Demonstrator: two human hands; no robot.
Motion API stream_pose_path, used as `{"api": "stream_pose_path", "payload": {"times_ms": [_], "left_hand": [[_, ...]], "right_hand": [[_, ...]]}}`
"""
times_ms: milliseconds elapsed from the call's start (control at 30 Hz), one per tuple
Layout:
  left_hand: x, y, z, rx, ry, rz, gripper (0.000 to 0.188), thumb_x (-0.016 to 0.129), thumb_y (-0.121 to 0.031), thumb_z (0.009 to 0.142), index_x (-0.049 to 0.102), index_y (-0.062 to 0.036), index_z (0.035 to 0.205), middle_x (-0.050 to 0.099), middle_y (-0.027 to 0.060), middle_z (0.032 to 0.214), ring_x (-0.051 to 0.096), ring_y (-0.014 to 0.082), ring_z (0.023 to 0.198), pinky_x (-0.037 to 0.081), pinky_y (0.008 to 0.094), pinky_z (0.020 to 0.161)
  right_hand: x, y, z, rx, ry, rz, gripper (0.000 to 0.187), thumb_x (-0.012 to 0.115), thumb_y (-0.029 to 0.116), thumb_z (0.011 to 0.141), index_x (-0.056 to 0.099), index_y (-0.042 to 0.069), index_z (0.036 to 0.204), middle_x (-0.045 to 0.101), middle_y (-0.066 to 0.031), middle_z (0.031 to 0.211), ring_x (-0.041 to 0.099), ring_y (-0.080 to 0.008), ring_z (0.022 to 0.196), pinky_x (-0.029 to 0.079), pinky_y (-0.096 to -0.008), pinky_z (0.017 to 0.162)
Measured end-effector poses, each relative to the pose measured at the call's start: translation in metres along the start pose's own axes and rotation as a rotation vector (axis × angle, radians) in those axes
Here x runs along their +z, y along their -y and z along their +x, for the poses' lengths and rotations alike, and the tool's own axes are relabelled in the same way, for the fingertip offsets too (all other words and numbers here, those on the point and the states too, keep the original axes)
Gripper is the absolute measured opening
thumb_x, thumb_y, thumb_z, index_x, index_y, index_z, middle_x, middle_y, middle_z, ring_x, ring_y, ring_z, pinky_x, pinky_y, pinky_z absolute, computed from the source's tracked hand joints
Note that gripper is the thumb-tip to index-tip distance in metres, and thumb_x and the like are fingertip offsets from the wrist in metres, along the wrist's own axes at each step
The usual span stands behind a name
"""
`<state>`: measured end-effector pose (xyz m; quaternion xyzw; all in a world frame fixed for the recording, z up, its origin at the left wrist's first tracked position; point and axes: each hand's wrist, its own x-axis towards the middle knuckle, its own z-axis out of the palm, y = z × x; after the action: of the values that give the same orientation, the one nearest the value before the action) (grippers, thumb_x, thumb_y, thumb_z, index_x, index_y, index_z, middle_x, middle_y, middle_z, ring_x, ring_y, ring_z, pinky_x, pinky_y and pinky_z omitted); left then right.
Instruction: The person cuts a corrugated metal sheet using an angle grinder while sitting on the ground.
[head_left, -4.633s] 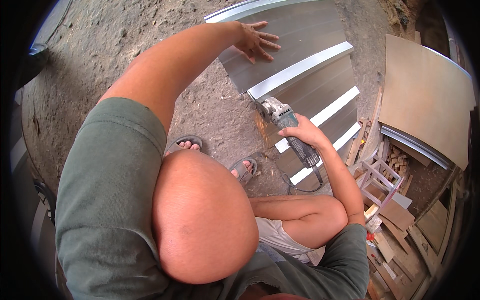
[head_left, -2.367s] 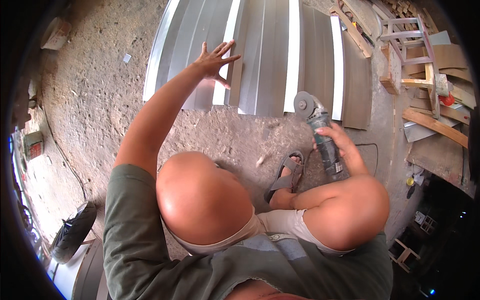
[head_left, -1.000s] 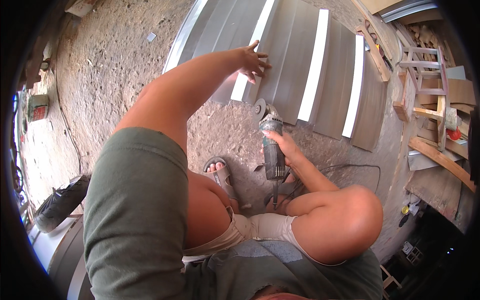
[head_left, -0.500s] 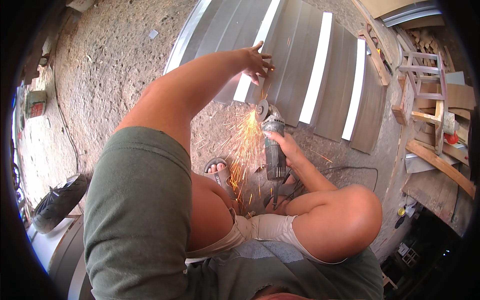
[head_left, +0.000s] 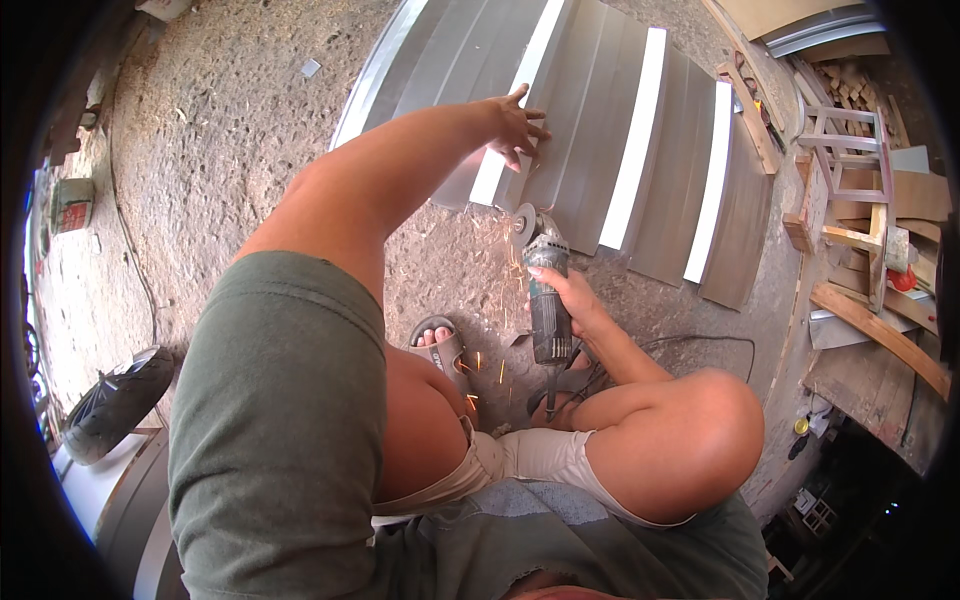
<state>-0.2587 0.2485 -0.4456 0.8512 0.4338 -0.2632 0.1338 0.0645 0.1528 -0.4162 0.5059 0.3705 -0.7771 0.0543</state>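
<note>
My right hand (head_left: 568, 297) is wrapped round the body of an angle grinder (head_left: 551, 325). The grinder's disc (head_left: 524, 222) is at the near edge of a ribbed grey metal sheet (head_left: 585, 130); whether it touches the metal I cannot tell. A few sparks (head_left: 515, 272) fall from the disc toward my sandalled foot (head_left: 437, 340). Beyond the disc, my left hand (head_left: 517, 128) rests on the sheet with its fingers spread, beside a bright raised rib (head_left: 540, 42).
A black power cord (head_left: 705, 337) curves over the rough concrete floor (head_left: 240, 110) at my right. Wooden frames (head_left: 850, 150) and offcuts stand along the right side. A dark shoe-like object (head_left: 118, 405) lies at the left, with a bucket (head_left: 73, 207) farther back.
The dense spray of sparks has thinned to a few streaks. Both hands and the grinder keep almost the same place.
</note>
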Motion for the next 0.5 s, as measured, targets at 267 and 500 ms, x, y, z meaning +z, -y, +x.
{"api": "stream_pose_path", "payload": {"times_ms": [267, 500], "left_hand": [[0.007, 0.0, 0.0, -0.003, -0.001, 0.003, 0.067, 0.043, -0.075, 0.099, 0.039, -0.0465, 0.159, 0.017, -0.0105, 0.176, 0.008, 0.0244, 0.164, 0.004, 0.075, 0.126], [0.025, 0.016, -0.038, -0.099, -0.205, -0.049, 0.114, 0.075, -0.08, 0.069, 0.027, -0.0422, 0.165, 0.01, -0.001, 0.178, 0.004, 0.0287, 0.164, 0.01, 0.0711, 0.128]], "right_hand": [[0.003, -0.002, -0.006, -0.004, -0.006, 0.013, 0.042, 0.078, 0.029, 0.093, 0.06, 0.001, 0.117, 0.064, -0.0091, 0.09, 0.071, -0.0207, 0.071, 0.059, -0.0351, 0.06], [-0.005, 0.006, -0.019, -0.038, 0.013, -0.015, 0.04, 0.077, 0.028, 0.093, 0.058, 0.003, 0.117, 0.068, -0.0126, 0.091, 0.072, -0.0225, 0.073, 0.061, -0.0358, 0.065]]}}
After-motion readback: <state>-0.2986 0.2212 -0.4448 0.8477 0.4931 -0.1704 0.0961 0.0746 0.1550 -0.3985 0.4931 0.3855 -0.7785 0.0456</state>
